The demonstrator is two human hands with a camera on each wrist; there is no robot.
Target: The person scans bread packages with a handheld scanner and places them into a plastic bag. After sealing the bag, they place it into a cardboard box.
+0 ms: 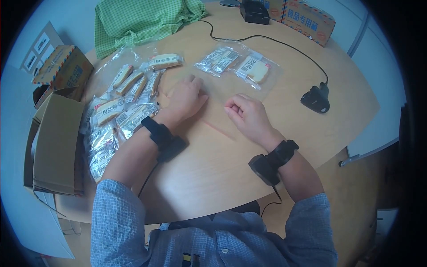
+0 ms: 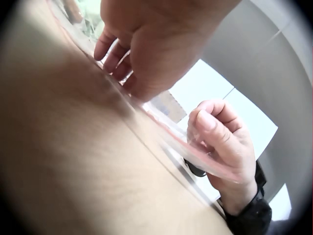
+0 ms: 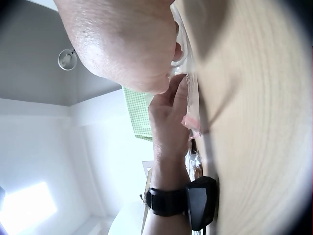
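A flat, clear plastic bag [image 1: 215, 116] with a pink strip along one edge lies on the wooden table [image 1: 213, 169] between my hands. My left hand [image 1: 186, 99] rests flat on its left part, fingers stretched out. My right hand [image 1: 246, 114] has its fingers curled and pinches the bag's right edge. In the left wrist view the bag [image 2: 172, 133] lifts slightly off the table toward the right hand [image 2: 220, 139], while the left hand's fingers [image 2: 110, 51] press it down. In the right wrist view the left hand [image 3: 168, 122] lies past the right hand [image 3: 122, 44].
Several wrapped snack packs [image 1: 119, 107] are spread at the left, beside an open cardboard box [image 1: 53, 142]. Two filled clear bags [image 1: 240, 64] lie ahead. A green checked cloth [image 1: 138, 18], a black device [image 1: 254, 11], a printed carton [image 1: 307, 20] and a corded scanner [image 1: 316, 98] stand around.
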